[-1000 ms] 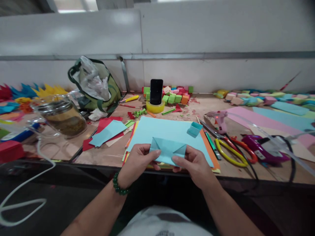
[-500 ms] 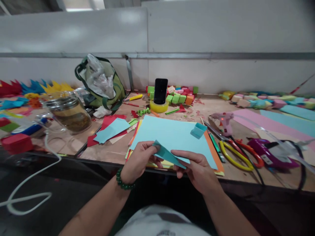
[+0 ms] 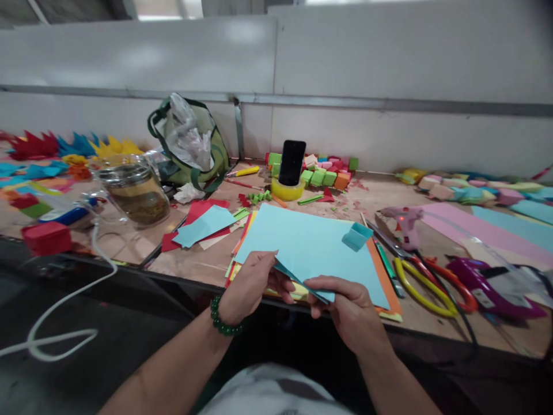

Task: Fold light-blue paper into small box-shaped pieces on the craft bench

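Note:
Between my hands is a folded piece of light blue paper (image 3: 298,278), seen nearly edge-on. My left hand (image 3: 254,282), with a green bead bracelet at the wrist, pinches its left end. On the other end, the fingers and thumb of my right hand (image 3: 343,302) are closed. Just beyond lies a stack of coloured paper sheets with a light blue sheet (image 3: 311,236) on top. A small folded blue paper box (image 3: 358,236) rests on that sheet's right corner. Blue paper cut-offs (image 3: 206,226) lie over red scraps to the left.
Scissors with yellow handles (image 3: 425,288), a pink glue gun (image 3: 404,222) and a purple tool (image 3: 492,288) lie on the right. A phone (image 3: 292,162) stands in a yellow tape roll (image 3: 288,189). A glass jar (image 3: 133,193) and a green bag (image 3: 216,153) sit on the left.
The folded paper has tilted and flattened, so less of its face shows; both hands still hold it. The view has turned slightly left, shifting the table things rightward.

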The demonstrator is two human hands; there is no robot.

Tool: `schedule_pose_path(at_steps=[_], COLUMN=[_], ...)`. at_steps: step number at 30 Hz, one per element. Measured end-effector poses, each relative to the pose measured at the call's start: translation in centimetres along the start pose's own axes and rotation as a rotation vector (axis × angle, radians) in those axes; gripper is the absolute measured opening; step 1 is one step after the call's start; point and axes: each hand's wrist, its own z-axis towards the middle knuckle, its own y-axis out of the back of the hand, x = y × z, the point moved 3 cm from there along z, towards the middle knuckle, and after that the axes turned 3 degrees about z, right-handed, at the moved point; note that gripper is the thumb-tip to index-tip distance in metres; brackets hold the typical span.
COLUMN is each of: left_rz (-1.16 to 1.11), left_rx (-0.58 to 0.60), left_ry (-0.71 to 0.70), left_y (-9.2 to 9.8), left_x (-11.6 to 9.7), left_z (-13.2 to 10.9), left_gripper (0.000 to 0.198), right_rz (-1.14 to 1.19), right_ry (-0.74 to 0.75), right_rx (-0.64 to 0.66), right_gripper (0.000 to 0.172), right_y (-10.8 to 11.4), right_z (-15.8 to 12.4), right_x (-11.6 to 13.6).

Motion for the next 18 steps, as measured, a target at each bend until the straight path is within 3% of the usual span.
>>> schedule_pose_path(at_steps=[5, 9, 12, 18], left_rz=[-0.012, 0.082, 0.035, 0.004], left_rx=[0.002, -0.005, -0.049, -0.056], left_ry=[0.000, -0.015, -0.019, -0.073], left_y=[-0.3, -0.3, -0.5, -1.3], left_x=[-0.4, -0.3, -0.1, -0.4], left_z=[-0.7, -1.1, -1.3, -1.7], left_gripper=[0.058, 0.043, 0.043, 0.040], right_rz=[-0.024, -0.064, -0.071, 0.056], right_ry=[0.049, 0.103, 0.137, 0.001], right_rx=[-0.041, 0.001, 0.030, 0.070], right_gripper=[0.036, 0.040, 0.045, 0.037], right_y=[-0.2, -0.8, -1.0, -0.9], right_z=[-0.1, -0.4, -0.6, -0.7], right_x=[0.0, 0.2, 0.1, -0.5])
